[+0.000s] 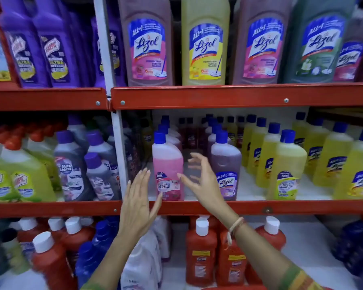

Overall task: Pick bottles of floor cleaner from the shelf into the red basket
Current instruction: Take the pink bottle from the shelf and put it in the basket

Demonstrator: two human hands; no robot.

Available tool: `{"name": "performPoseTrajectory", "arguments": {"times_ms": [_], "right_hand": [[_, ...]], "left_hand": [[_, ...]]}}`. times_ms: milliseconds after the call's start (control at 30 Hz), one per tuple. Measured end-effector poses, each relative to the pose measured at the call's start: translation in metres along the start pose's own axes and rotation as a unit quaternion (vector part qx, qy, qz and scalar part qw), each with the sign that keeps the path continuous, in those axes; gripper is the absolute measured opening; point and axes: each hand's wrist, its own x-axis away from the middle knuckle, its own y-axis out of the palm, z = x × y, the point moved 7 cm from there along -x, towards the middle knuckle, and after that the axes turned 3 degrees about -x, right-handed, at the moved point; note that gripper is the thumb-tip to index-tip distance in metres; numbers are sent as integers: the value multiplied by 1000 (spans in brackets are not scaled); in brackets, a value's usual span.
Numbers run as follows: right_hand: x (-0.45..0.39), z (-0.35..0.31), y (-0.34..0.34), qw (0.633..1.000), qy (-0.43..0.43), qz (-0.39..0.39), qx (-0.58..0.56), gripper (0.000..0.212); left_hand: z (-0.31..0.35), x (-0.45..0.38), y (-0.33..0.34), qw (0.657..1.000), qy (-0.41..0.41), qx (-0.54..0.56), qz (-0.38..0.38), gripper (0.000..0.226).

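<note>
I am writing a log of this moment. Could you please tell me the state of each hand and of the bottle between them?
Left hand: open, empty, beside the bottle.
Right hand: open, empty, fingers spread.
Pink plastic Bactin bottle with blue cap: upright on the shelf, capped, not gripped.

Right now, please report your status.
Left hand and right hand open, empty. Pink bottle upright on shelf between them. Nothing blocking.
</note>
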Motion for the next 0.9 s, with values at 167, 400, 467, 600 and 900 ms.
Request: {"name": "performPoseTrajectory", "arguments": {"times_ms": [167, 400, 467, 600, 900], "right_hand": [[-8, 35, 46, 991, 127, -42, -30, 70], [-7, 54, 59, 990, 131, 10, -57, 54], [-6, 42, 52, 993, 96, 57, -35, 56], [-1, -2, 30, 988, -2, 142, 56, 63], [57, -85, -13, 838, -192, 278, 430, 58]], "left_hand": [[-26, 22, 35, 994, -4, -38, -100, 72], [-33, 30, 47, 985, 44, -83, -143, 72], [-35, 29, 46, 985, 57, -84, -141, 73], [-34, 30, 45, 987, 55, -80, -129, 72], [-32, 32, 43, 996, 7, -53, -74, 56]]}}
